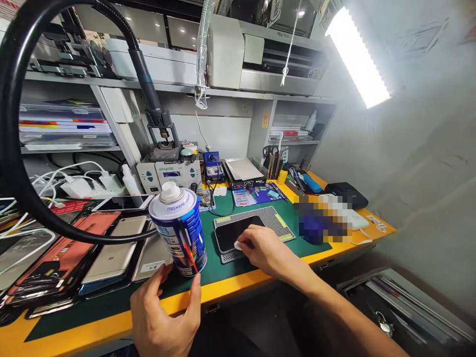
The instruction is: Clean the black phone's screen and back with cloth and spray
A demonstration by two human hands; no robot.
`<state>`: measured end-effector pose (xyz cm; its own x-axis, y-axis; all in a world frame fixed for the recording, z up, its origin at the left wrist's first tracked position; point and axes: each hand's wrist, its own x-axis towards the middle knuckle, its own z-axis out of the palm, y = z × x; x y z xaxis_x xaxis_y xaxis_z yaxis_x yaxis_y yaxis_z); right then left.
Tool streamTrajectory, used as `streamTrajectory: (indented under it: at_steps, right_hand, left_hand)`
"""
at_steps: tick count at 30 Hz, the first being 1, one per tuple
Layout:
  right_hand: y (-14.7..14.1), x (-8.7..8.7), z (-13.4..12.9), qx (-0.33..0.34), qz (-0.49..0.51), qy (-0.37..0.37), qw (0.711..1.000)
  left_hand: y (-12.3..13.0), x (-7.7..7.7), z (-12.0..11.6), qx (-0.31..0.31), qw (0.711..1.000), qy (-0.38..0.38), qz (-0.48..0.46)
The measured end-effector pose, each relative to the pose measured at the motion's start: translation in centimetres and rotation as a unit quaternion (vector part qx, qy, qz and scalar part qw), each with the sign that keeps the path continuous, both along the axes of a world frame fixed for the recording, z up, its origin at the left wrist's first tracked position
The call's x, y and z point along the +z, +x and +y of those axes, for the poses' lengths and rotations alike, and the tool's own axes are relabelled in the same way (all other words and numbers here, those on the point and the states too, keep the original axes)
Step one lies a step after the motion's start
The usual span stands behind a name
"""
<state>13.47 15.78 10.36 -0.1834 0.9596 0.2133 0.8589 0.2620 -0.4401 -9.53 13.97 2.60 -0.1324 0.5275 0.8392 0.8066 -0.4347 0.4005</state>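
A smartphone [232, 233] with a dark screen lies on a perforated grey pad [275, 223] on the green mat. My right hand [269, 250] is closed over the phone's right part. Its fingertips pinch a small white wipe [238, 245], mostly hidden, against the phone's lower edge. A blue and white spray can [178, 230] with a white cap stands upright left of the phone. Just in front of the can's base is my left hand [163, 315], thumb and fingers spread apart. Whether its fingertips touch the can I cannot tell.
Several phones and phone parts [117, 248] lie to the left, with white cables above them. A black flexible hose [13, 148] arches across the left side. Behind stand a grey soldering station [169, 173] and a black device [243, 183]. A blurred patch covers things at right.
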Motion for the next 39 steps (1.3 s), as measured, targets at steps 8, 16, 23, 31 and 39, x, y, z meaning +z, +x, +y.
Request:
streamTrajectory:
  at_steps: [8,16,23,31,39]
  right_hand:
    - [5.4,0.5,-0.7,-0.102,-0.036,0.0,0.994]
    - [-3.1,-0.8,-0.4,-0.019,-0.059,0.035,0.997]
    - [4.4,-0.1,-0.8,-0.112,-0.016,0.023,0.993]
    - [3.5,-0.4,0.9,-0.123,-0.038,0.05,0.99]
    - [-1.9,-1.6,-0.2,-0.036,-0.052,0.067,0.996]
  left_hand:
    - [0.1,-0.2,0.0,0.002,1.0,0.01,0.007]
    - [0.3,0.1,0.1,0.017,1.0,0.015,0.015]
    - [0.7,0.8,-0.2,0.022,1.0,0.009,-0.005]
    - [0.5,0.5,0.1,0.027,0.999,0.039,0.026]
    - [0.1,0.4,0.3,0.025,0.996,0.058,0.069]
